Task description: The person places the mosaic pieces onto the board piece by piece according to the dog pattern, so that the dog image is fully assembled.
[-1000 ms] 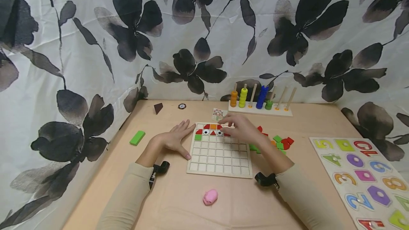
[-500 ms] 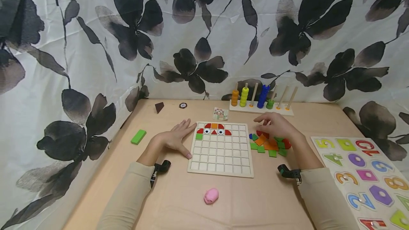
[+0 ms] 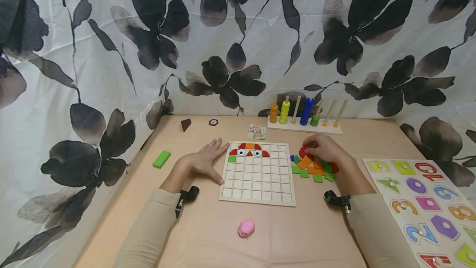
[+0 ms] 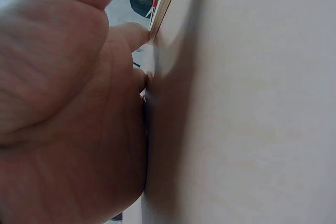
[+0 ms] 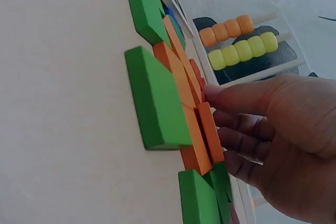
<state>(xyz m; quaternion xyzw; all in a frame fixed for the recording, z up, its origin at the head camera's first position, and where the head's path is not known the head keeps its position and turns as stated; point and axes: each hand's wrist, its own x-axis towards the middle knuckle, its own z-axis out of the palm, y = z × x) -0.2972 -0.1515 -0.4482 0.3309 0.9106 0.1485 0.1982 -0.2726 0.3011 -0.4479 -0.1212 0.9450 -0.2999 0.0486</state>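
A square white grid board lies on the table, with red, orange, green and eye-patterned tiles in its top rows. My left hand lies spread at the board's left edge, thumb and a fingertip against it. In the left wrist view, the palm rests along the tabletop. My right hand is over a pile of loose tiles right of the board, its thumb and fingers pinching a red piece. The right wrist view shows the thumb at the red piece, close to orange tiles and a green tile; the index fingertip is hidden.
A peg stand with coloured beads stands at the back, beside a small picture card. A number puzzle board lies right. Nearer me is a pink toy; a green block and dark wedge lie left.
My right hand has moved from the top of the board rightward to the tile pile and lowered onto a red piece. The left hand has stayed at the board's edge.
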